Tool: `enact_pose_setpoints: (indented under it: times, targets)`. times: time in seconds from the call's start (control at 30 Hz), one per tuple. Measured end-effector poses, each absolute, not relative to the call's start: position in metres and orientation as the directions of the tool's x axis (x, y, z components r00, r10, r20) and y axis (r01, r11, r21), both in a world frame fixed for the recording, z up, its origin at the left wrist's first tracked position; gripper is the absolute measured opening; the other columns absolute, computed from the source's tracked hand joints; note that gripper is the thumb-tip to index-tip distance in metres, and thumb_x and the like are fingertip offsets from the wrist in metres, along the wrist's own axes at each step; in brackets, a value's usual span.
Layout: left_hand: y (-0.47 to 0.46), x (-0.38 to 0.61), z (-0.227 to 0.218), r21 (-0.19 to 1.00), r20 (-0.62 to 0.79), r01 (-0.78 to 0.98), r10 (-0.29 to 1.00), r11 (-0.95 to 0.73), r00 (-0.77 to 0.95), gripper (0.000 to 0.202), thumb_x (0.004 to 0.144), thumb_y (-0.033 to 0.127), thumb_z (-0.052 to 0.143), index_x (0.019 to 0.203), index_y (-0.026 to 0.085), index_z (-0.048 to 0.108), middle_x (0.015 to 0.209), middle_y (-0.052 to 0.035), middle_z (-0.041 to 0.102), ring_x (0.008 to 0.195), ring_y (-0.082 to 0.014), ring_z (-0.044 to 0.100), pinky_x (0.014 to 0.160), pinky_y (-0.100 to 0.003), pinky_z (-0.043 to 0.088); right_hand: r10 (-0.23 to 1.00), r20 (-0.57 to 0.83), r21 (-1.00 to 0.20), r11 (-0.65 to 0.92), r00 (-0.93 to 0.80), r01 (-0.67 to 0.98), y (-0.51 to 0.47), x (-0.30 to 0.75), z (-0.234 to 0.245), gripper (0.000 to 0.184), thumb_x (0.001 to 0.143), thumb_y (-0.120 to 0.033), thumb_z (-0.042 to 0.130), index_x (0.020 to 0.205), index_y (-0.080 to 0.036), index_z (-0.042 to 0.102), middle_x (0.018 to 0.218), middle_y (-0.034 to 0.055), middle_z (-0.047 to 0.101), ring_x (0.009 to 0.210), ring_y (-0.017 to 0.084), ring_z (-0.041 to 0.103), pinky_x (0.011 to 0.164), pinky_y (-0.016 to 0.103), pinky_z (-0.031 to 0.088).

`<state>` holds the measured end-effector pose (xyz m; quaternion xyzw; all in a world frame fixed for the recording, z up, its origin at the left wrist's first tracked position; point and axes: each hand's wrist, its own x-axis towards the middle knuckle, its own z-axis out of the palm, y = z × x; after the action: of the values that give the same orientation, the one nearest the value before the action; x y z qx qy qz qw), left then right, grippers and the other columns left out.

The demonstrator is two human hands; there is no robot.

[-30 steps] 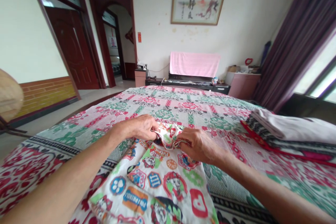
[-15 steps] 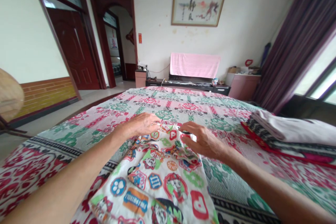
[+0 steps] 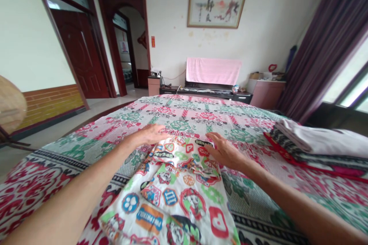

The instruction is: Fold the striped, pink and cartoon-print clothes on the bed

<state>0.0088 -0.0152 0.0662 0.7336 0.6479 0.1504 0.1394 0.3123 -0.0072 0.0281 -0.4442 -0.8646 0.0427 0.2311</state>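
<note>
A white garment printed with colourful cartoon dogs, badges and lettering lies on the patterned bedspread in front of me. Its far end is folded over toward me, and the near end runs out of the frame. My left hand rests at the far left corner of the fold, fingers stretched out. At the far right corner, my right hand has its fingers extended over the cloth edge. Neither hand shows cloth pinched in it.
Folded blankets are stacked on the bed at the right. Beyond the bed stands a low black cabinet with a pink cloth draped over something above it. A round wooden piece is at far left, a purple curtain at right.
Both hands have moved apart, left hand leftward and right hand slightly rightward. The garment's far end, bunched between them before, now lies flatter and wider. Fingers have loosened from the cloth.
</note>
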Motion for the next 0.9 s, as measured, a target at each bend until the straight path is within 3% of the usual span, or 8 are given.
enact_pose_setpoints:
  times: [0.1, 0.2, 0.33, 0.4, 0.57, 0.77, 0.9]
  targets:
    - [-0.014, 0.002, 0.067, 0.284, -0.048, 0.957, 0.995, -0.065, 0.082, 0.025, 0.068, 0.041, 0.053, 0.066, 0.017, 0.061, 0.055, 0.0013, 0.052, 0.055, -0.0125, 0.047, 0.051, -0.023, 0.029, 0.837, 0.329, -0.232, 0.520, -0.437, 0.822, 0.003, 0.319, 0.027, 0.028, 0.080, -0.030, 0.050, 0.096, -0.013, 0.065, 0.103, 0.0143, 0.065, 0.096, 0.025, 0.060, 0.086, 0.034, 0.045]
    - [-0.012, 0.000, 0.064, 0.298, -0.109, 0.950, 0.985, -0.096, 0.134, 0.017, 0.059, 0.034, 0.058, 0.056, 0.017, 0.056, 0.050, 0.0045, 0.041, 0.051, -0.0094, 0.038, 0.048, -0.022, 0.024, 0.841, 0.288, -0.220, 0.523, -0.457, 0.824, 0.005, 0.321, 0.029, 0.020, 0.075, -0.028, 0.053, 0.083, -0.016, 0.067, 0.089, 0.0082, 0.067, 0.085, 0.020, 0.061, 0.075, 0.027, 0.045]
    - [-0.012, 0.004, 0.064, 0.340, -0.123, 0.933, 0.978, -0.117, 0.168, 0.010, 0.056, 0.026, 0.057, 0.056, 0.017, 0.055, 0.050, 0.0051, 0.041, 0.051, -0.0088, 0.037, 0.047, -0.021, 0.024, 0.874, 0.266, -0.271, 0.474, -0.408, 0.838, -0.001, 0.315, 0.035, 0.020, 0.075, -0.026, 0.050, 0.082, -0.016, 0.066, 0.076, 0.0044, 0.067, 0.069, 0.016, 0.060, 0.063, 0.023, 0.041]
    - [-0.014, 0.008, 0.066, 0.403, -0.095, 0.910, 0.984, -0.099, 0.149, 0.008, 0.057, 0.024, 0.056, 0.056, 0.017, 0.054, 0.049, 0.0052, 0.040, 0.050, -0.0086, 0.037, 0.047, -0.021, 0.024, 0.889, 0.296, -0.327, 0.438, -0.350, 0.837, -0.003, 0.314, 0.036, 0.023, 0.077, -0.028, 0.048, 0.084, -0.016, 0.066, 0.071, 0.0029, 0.066, 0.063, 0.014, 0.058, 0.059, 0.022, 0.038]
    - [-0.015, 0.013, 0.068, 0.689, -0.086, 0.723, 0.996, 0.050, 0.013, 0.013, 0.059, 0.026, 0.059, 0.069, 0.018, 0.056, 0.048, 0.0061, 0.045, 0.043, -0.0086, 0.040, 0.043, -0.020, 0.027, 0.897, 0.373, -0.429, 0.394, -0.238, 0.813, 0.009, 0.324, 0.035, 0.022, 0.076, -0.031, 0.050, 0.084, -0.017, 0.065, 0.066, 0.0009, 0.064, 0.058, 0.013, 0.055, 0.055, 0.022, 0.037]
    - [0.021, 0.020, 0.056, 0.666, 0.200, 0.743, 0.975, -0.062, -0.098, 0.016, 0.060, 0.030, 0.062, 0.069, 0.016, 0.062, 0.054, 0.0040, 0.056, 0.052, -0.0100, 0.049, 0.049, -0.020, 0.033, 0.909, 0.400, -0.530, 0.331, -0.114, 0.781, 0.056, 0.332, 0.040, 0.016, 0.074, -0.032, 0.052, 0.074, -0.018, 0.062, 0.062, -0.0007, 0.061, 0.057, 0.012, 0.051, 0.054, 0.021, 0.036]
    - [0.048, 0.028, 0.048, 0.657, 0.275, 0.752, 0.944, -0.048, -0.180, 0.019, 0.061, 0.029, 0.063, 0.075, 0.016, 0.067, 0.063, 0.0014, 0.063, 0.062, -0.0126, 0.055, 0.054, -0.020, 0.037, 0.915, 0.404, -0.562, 0.249, -0.001, 0.789, 0.082, 0.326, 0.041, 0.017, 0.075, -0.030, 0.052, 0.067, -0.017, 0.059, 0.058, -0.0012, 0.057, 0.054, 0.011, 0.047, 0.050, 0.021, 0.032]
